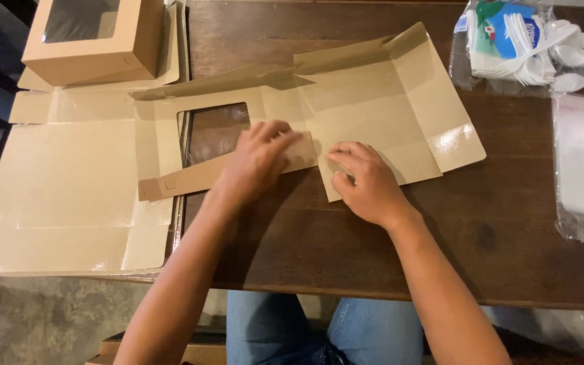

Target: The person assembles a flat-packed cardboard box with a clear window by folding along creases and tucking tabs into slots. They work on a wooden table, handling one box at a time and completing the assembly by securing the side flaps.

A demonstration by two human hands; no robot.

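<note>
Flat kraft box blank [373, 115] with window cutout lay unfolded mid-worktop [508, 230], far flaps partly raised. Left hand [258, 162] pressed near front flap beside window, fingers spread flat, grip wide, clasping nothing. Right hand [366, 182] pressed blank's near edge, fingers curled down on card, grip loose, nothing enclosed. Stack of flat blanks [62, 196] lay at left, assembled window box [92, 37] atop far end. Bagged white plastic cutlery [522, 44] sat far right.
</note>
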